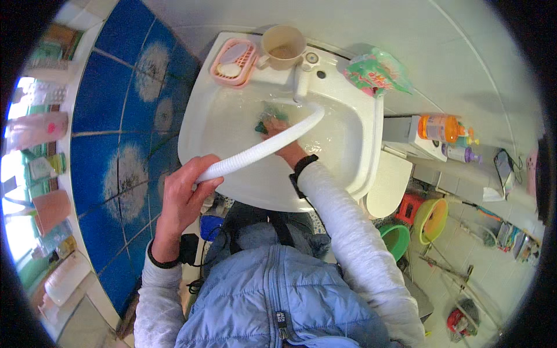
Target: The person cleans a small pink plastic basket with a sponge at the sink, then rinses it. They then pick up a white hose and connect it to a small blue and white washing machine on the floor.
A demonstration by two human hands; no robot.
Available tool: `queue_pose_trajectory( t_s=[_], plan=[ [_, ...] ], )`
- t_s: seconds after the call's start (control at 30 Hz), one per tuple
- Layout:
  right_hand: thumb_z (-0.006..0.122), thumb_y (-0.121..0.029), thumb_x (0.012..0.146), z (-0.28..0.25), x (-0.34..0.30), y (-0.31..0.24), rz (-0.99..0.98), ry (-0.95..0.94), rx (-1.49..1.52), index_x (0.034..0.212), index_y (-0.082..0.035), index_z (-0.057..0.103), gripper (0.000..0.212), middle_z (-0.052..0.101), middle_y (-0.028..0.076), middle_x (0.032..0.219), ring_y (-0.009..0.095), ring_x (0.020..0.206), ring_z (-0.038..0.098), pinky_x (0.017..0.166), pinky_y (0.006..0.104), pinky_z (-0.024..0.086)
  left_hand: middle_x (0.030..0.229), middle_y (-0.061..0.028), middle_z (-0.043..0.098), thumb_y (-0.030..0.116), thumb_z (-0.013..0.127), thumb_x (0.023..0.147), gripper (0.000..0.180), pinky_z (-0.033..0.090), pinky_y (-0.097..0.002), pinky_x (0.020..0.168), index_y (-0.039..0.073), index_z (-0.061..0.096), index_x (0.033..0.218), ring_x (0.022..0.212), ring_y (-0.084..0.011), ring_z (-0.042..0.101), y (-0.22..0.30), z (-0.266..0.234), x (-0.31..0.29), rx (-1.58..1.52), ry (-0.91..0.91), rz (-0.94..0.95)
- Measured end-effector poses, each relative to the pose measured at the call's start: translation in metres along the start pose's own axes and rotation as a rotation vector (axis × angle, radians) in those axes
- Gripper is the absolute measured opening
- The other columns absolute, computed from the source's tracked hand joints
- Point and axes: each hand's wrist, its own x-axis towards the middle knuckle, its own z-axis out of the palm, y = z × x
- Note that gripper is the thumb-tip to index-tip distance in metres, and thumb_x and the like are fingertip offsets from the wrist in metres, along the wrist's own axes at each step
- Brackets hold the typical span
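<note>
My left hand (188, 188) is closed around the near end of a white corrugated hose (255, 153). From there the hose arches over the white washbasin (342, 180), and its far end bends down into the bowl just right of the tap (301, 81). Down in the bowl, my right hand (277, 132) reaches beneath the hose and is closed on a dark green thing (261, 127). That thing looks soft, but its kind is unclear, and the hand and water partly cover it. Shallow water glints in the bowl.
Along the basin's back ledge stand a pink soap dish (234, 62), a beige mug (283, 46) and a green-and-pink plastic bag (378, 72). Bottles (439, 127) line a shelf at right, above green (395, 240) and yellow basins (432, 221). Blue tiles (116, 174) flank the left.
</note>
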Motion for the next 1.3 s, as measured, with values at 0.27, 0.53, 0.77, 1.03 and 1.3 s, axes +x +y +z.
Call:
queue_pose_trajectory(
  t_s=[0.27,0.53,0.77,1.03,1.3],
  plan=[
    [0.053,-0.027,0.093,-0.068,-0.068,0.028,0.534,0.213,0.853,0.123,-0.003,0.054,0.038,0.059,0.021,0.118,0.036,0.104,0.060,0.087,0.0446,0.051,0.060,-0.0082,0.055,0.029,0.078,0.074,0.030,0.042,-0.0321,0.048,0.004,0.059,0.076,0.050,-0.0222,0.053,-0.006,0.045,0.025,0.076,0.025,0.154],
    [0.050,-0.012,0.094,-0.172,-0.198,0.012,0.700,0.533,1.859,0.123,0.000,0.049,0.032,0.062,0.010,0.107,0.014,0.069,0.056,0.057,0.0236,0.050,0.057,-0.0050,0.052,0.045,0.074,0.069,0.039,0.041,-0.0378,0.049,0.010,0.057,0.066,0.052,-0.0257,0.054,0.046,0.126,0.044,0.093,-0.679,0.808],
    [0.056,-0.008,0.087,-0.168,-0.318,-0.011,0.547,0.479,1.527,0.125,-0.010,0.059,0.039,0.068,-0.003,0.097,0.003,0.060,0.044,0.049,0.0201,0.039,0.131,-0.0127,0.047,0.022,0.079,0.068,0.069,0.048,-0.0401,0.089,0.010,0.052,0.130,0.106,-0.0306,0.057,0.104,0.195,0.022,0.351,-0.869,0.578],
    [0.062,-0.019,0.088,-0.122,-0.399,-0.023,0.333,0.809,0.975,0.124,-0.002,0.054,0.041,0.064,0.016,0.111,0.023,0.094,0.065,0.086,0.0320,0.049,0.085,-0.0125,0.060,0.002,0.069,0.071,0.032,0.046,-0.0420,0.077,0.002,0.064,0.103,0.086,-0.0324,0.054,0.146,0.299,0.002,0.501,-0.764,1.049],
    [0.058,-0.032,0.090,-0.022,-0.608,-0.010,1.010,0.931,0.447,0.127,-0.003,0.051,0.048,0.056,0.021,0.123,0.036,0.112,0.054,0.095,0.0431,0.044,0.100,-0.0185,0.063,0.000,0.059,0.082,0.040,0.046,-0.0454,0.078,0.005,0.055,0.122,0.092,-0.0377,0.058,0.187,0.336,-0.037,0.587,-0.610,1.049]
  ],
)
